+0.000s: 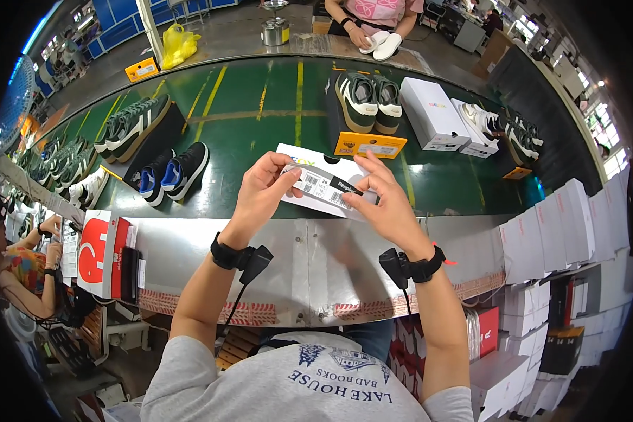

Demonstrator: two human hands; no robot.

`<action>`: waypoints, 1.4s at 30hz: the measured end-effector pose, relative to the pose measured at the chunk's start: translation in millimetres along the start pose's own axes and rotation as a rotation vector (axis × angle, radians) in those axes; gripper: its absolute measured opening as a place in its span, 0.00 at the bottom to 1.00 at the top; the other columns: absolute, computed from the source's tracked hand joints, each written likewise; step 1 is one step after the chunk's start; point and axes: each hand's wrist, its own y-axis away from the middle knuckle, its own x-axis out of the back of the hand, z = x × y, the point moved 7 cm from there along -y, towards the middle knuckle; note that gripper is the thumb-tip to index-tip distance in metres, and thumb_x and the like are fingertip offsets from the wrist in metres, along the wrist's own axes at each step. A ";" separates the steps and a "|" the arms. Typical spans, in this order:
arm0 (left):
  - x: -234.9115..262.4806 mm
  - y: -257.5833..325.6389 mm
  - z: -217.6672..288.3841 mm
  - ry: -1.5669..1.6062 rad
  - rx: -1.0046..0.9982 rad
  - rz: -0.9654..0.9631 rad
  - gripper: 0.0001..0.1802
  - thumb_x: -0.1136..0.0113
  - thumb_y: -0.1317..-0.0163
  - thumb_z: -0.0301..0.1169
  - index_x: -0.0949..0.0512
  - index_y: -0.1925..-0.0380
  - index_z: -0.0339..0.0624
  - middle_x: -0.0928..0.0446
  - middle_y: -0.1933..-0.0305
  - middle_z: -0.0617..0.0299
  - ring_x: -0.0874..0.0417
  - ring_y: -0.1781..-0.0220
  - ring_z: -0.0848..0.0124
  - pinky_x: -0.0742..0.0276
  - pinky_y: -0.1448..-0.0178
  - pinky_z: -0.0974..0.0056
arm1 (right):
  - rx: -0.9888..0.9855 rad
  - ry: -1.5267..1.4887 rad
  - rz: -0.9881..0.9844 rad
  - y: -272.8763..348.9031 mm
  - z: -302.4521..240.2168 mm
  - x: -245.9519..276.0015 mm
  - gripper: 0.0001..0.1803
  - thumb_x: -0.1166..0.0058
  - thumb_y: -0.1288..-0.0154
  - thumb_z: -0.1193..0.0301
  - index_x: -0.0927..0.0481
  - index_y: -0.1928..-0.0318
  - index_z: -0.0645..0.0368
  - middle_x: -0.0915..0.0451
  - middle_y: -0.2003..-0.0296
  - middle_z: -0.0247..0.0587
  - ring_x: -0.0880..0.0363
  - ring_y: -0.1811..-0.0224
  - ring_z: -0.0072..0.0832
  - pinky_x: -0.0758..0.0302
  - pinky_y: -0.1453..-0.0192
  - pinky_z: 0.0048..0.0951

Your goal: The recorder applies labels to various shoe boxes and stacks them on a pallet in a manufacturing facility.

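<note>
In front of me both hands hold a printed label strip (321, 184), grey, white and black with barcodes. My left hand (258, 188) pinches its left end between thumb and fingers. The right end is pinched by my right hand (388, 206), with its other fingers raised. Just behind and under the strip is a white shoebox (344, 169), partly covered by the strip and my hands. A pair of dark shoes with blue lining (174, 174) lies to the left of my left hand.
Dark green sneakers (368, 102) stand on a black-and-orange box (370, 144) beyond my right hand. Next to them is a closed white box (434, 116). White boxes (552, 225) are stacked at right. A red-and-white box (102, 253) stands at left. Co-workers sit left and across.
</note>
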 end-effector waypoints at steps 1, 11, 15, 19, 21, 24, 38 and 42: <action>0.2 0.1 -0.7 -0.003 0.027 -0.013 0.06 0.41 0.36 0.24 0.25 0.61 0.34 0.20 0.64 0.61 0.20 0.68 0.77 0.27 0.66 0.74 | -0.003 -0.005 -0.003 0.8 1.0 1.2 0.15 0.34 0.42 0.64 0.25 0.69 0.60 0.35 0.34 0.56 0.50 0.24 0.49 0.46 0.28 0.45; 9.6 2.9 22.3 -0.840 -0.393 -0.174 0.08 0.35 0.46 0.22 0.15 0.65 0.40 0.22 0.63 0.64 0.28 0.58 0.66 0.29 0.53 0.64 | -0.011 0.091 -0.119 -1.0 4.0 7.2 0.13 0.35 0.42 0.68 0.25 0.71 0.62 0.35 0.34 0.53 0.46 0.26 0.45 0.35 0.35 0.36; 12.8 1.4 14.1 -0.823 -0.367 -0.199 0.08 0.33 0.46 0.23 0.15 0.65 0.41 0.22 0.61 0.64 0.28 0.57 0.66 0.29 0.53 0.65 | -0.030 0.093 -0.125 -1.0 6.7 6.1 0.13 0.35 0.43 0.68 0.25 0.71 0.62 0.35 0.33 0.52 0.46 0.26 0.45 0.34 0.36 0.35; 13.9 0.7 12.7 -0.797 -0.396 -0.220 0.07 0.33 0.47 0.23 0.15 0.65 0.40 0.22 0.61 0.64 0.27 0.57 0.66 0.29 0.52 0.65 | -0.038 0.093 -0.113 -0.9 8.5 5.4 0.13 0.34 0.44 0.68 0.25 0.72 0.62 0.36 0.33 0.52 0.47 0.26 0.46 0.32 0.37 0.34; 14.5 0.5 12.4 -0.796 -0.397 -0.223 0.07 0.33 0.47 0.23 0.15 0.66 0.40 0.22 0.60 0.64 0.27 0.57 0.66 0.29 0.52 0.65 | -0.049 0.080 -0.112 -0.7 9.4 4.4 0.13 0.33 0.44 0.68 0.25 0.72 0.62 0.36 0.33 0.52 0.47 0.26 0.46 0.32 0.38 0.34; 14.9 0.9 11.7 -0.794 -0.396 -0.228 0.07 0.33 0.46 0.24 0.15 0.66 0.40 0.22 0.60 0.64 0.27 0.56 0.66 0.29 0.52 0.65 | -0.001 0.121 -0.082 -0.7 6.5 4.5 0.13 0.32 0.45 0.70 0.25 0.72 0.61 0.35 0.33 0.48 0.41 0.28 0.41 0.29 0.46 0.27; 13.3 3.1 8.9 -0.813 -0.442 -0.221 0.08 0.34 0.47 0.22 0.15 0.65 0.40 0.23 0.60 0.64 0.28 0.55 0.66 0.28 0.53 0.65 | -0.036 0.099 -0.096 -3.1 9.9 2.8 0.13 0.34 0.44 0.69 0.25 0.73 0.63 0.35 0.34 0.52 0.42 0.29 0.46 0.32 0.37 0.34; 13.0 2.7 7.8 -0.817 -0.429 -0.223 0.09 0.34 0.47 0.21 0.15 0.64 0.40 0.23 0.60 0.64 0.27 0.55 0.67 0.28 0.52 0.66 | -0.017 0.119 -0.085 -2.4 9.8 1.9 0.13 0.34 0.44 0.69 0.25 0.73 0.63 0.35 0.34 0.52 0.41 0.29 0.46 0.33 0.36 0.34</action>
